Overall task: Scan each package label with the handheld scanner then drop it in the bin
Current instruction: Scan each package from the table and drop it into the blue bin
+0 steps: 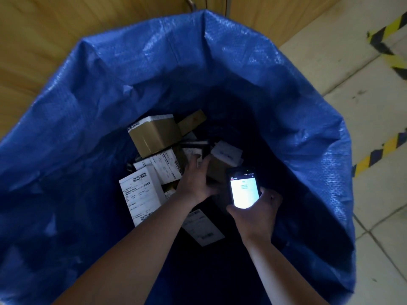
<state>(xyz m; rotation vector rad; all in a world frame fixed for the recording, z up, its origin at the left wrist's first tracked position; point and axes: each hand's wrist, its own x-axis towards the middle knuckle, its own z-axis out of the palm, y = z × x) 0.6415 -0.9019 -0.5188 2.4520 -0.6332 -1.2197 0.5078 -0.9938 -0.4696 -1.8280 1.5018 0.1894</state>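
Note:
A big blue woven bin bag (154, 73) stands open below me, with several labelled packages piled at its bottom. My left hand (195, 181) reaches down into the pile, its fingers stretched out onto a small labelled package (193, 153) beside a brown box (217, 172). My right hand (257, 214) grips the handheld scanner (244, 190), a dark phone-like device with its screen lit and facing me, just right of the left hand. A white box with barcodes (141, 192) lies left of my left wrist. A flat labelled parcel (202, 227) lies under my forearms.
A larger brown carton (154, 135) sits at the back of the pile, and a white padded packet (226, 154) lies to its right. A wooden wall (44, 29) rises behind the bag. A pale tiled floor with yellow-black hazard tape (392, 40) lies to the right.

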